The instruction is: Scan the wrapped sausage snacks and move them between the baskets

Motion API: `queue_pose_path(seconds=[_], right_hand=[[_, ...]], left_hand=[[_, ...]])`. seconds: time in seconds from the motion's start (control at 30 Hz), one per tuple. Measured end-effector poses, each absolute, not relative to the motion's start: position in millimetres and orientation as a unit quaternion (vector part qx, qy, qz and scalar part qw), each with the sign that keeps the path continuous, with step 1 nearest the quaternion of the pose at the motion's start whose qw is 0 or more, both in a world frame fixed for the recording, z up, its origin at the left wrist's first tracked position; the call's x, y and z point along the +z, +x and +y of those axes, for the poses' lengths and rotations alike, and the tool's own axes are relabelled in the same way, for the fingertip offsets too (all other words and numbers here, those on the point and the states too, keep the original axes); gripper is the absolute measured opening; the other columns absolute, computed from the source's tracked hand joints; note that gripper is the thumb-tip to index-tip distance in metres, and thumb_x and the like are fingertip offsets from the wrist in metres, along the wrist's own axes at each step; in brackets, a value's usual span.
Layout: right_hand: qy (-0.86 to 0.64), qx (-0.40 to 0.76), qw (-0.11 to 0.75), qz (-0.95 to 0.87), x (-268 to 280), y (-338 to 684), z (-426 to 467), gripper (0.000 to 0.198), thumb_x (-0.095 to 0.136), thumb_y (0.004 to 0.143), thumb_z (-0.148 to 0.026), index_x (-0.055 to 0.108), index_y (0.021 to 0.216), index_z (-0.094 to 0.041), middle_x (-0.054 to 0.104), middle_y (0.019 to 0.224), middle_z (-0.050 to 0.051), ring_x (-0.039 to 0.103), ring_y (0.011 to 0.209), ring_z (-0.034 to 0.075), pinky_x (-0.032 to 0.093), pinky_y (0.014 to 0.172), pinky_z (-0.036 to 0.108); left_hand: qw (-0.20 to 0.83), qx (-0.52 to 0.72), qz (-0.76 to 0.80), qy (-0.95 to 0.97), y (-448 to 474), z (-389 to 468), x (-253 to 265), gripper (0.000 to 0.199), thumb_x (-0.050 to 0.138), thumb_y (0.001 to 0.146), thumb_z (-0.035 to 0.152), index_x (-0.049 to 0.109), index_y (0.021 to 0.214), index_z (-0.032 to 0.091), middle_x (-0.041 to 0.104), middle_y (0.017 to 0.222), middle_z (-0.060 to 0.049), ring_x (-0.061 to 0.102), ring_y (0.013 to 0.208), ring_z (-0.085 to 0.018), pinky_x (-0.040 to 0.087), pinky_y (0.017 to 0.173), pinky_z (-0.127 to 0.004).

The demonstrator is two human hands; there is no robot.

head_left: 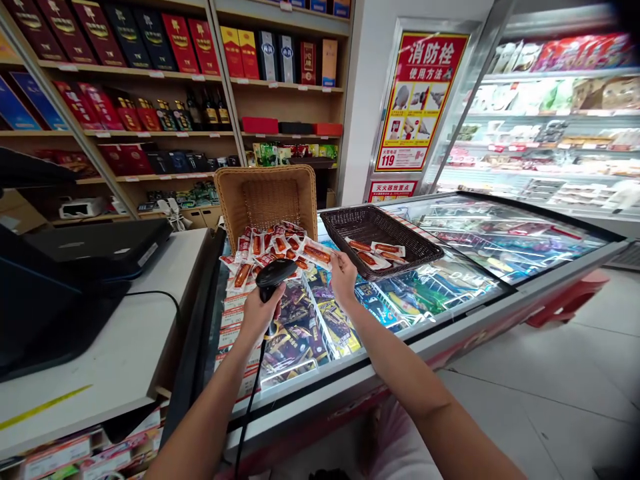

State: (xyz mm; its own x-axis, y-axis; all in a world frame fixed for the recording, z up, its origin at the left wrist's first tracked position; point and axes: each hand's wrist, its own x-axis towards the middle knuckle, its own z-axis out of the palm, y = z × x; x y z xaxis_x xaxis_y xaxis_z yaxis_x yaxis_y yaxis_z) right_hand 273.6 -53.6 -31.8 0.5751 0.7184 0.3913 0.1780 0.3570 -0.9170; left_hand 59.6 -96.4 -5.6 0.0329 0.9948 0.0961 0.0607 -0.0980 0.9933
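My left hand (261,311) is wrapped round the handle of a black barcode scanner (276,272), whose cord hangs down toward the floor. Between the thumb and fingers of my right hand (343,277) is the end of a packaged sausage (316,253), held just in front of the scanner head. Behind it, a heap of packaged sausages (243,272) spills from a tan wicker basket (265,183) tipped on its side. To the right, a dark brown woven tray (411,238) holds several packaged sausages (389,249).
Everything rests on the glass lid of a chest freezer (470,308) full of packaged goods. On the left stands a white counter (125,320) with a black device (100,247). Shelves of boxed bottles (145,40) and a lit refrigerated display (555,133) are behind. A red stool (570,300) is at right.
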Motion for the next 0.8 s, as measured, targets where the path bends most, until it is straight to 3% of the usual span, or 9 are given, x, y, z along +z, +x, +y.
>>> queue_pose_path(seconds=[0.23,0.5,0.6,0.8], right_hand=[[-0.529,0.201,0.718,-0.406,-33,273,-52,0.054,0.054,0.095,-0.062,0.076,0.111,-0.016,0.075,0.088,0.008,0.067,0.087,0.024,0.052,0.079,0.032],[-0.532,0.166,0.719,-0.415,-38,272,-49,0.06,0.049,0.097,-0.067,0.075,0.109,-0.014,0.075,0.087,0.009,0.066,0.077,0.022,0.051,0.071,0.03],[-0.553,0.086,0.701,-0.442,-32,281,-50,0.056,0.046,0.1,-0.062,0.075,0.108,-0.015,0.076,0.089,0.01,0.069,0.079,0.023,0.053,0.074,0.031],[-0.631,-0.128,0.661,-0.385,-17,329,-51,0.052,0.032,0.108,-0.046,0.069,0.123,-0.014,0.075,0.112,0.02,0.073,0.099,0.029,0.054,0.091,0.041]], left_hand=[[0.44,0.485,0.483,0.581,56,-95,-9,0.052,0.077,0.078,0.068,0.056,0.066,0.022,0.055,0.048,0.001,0.048,0.041,-0.013,0.036,0.044,-0.027],[0.427,0.455,0.5,0.601,57,-100,-3,0.054,0.073,0.08,0.069,0.055,0.06,0.022,0.056,0.046,-0.001,0.05,0.042,-0.015,0.039,0.047,-0.028],[0.432,0.471,0.497,0.587,59,-101,0,0.053,0.075,0.078,0.068,0.055,0.063,0.022,0.055,0.045,0.001,0.048,0.04,-0.014,0.037,0.046,-0.027],[0.448,0.561,0.476,0.509,53,-99,14,0.051,0.086,0.068,0.062,0.056,0.068,0.02,0.054,0.049,0.003,0.046,0.039,-0.011,0.033,0.04,-0.025]])
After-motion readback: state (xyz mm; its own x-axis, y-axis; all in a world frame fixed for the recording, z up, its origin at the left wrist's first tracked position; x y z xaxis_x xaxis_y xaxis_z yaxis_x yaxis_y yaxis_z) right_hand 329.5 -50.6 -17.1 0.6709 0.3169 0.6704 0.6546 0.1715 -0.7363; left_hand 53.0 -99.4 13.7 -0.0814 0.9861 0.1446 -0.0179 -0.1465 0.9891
